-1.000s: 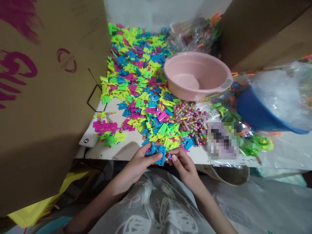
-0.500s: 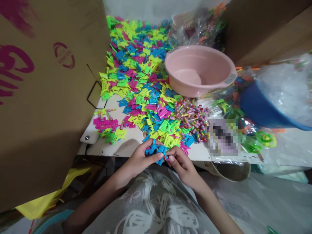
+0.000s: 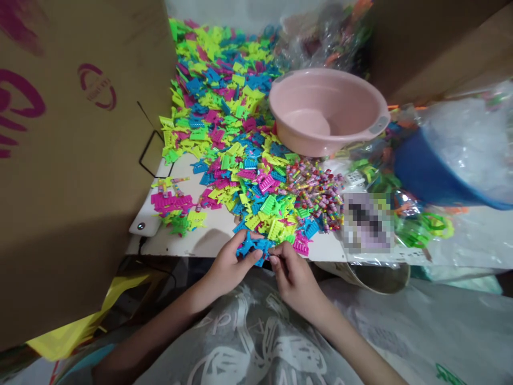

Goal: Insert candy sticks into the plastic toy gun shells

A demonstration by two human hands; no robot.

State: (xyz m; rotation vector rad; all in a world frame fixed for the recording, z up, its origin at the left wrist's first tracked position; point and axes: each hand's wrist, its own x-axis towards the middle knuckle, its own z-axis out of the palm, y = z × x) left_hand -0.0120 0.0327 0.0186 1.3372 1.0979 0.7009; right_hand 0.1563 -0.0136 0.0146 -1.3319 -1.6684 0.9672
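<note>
My left hand (image 3: 228,268) is closed round a blue plastic toy piece (image 3: 249,245), thumb on top, just over the table's front edge. At the piece's right end, my right hand (image 3: 294,271) pinches with thumb and forefinger; whatever lies between those fingertips is too small and covered to make out. Right beyond both hands spreads a big heap of plastic pieces (image 3: 224,128) in yellow, green, blue and pink. Beside it lies a pile of small multicoloured candy-like sticks (image 3: 315,190). A small group of pink pieces (image 3: 172,203) rests to the left.
A pink basin (image 3: 328,144) stands behind the sticks. To the right are a blue tub (image 3: 425,176) holding clear plastic bags and some loose green rings (image 3: 435,230). A large cardboard box (image 3: 88,176) walls off the left, near a white device (image 3: 146,222) with a cable.
My right hand has shifted slightly and its fingers have drawn in closer on the blue piece's end. The blue piece has tilted a little. The whole view has moved slightly.
</note>
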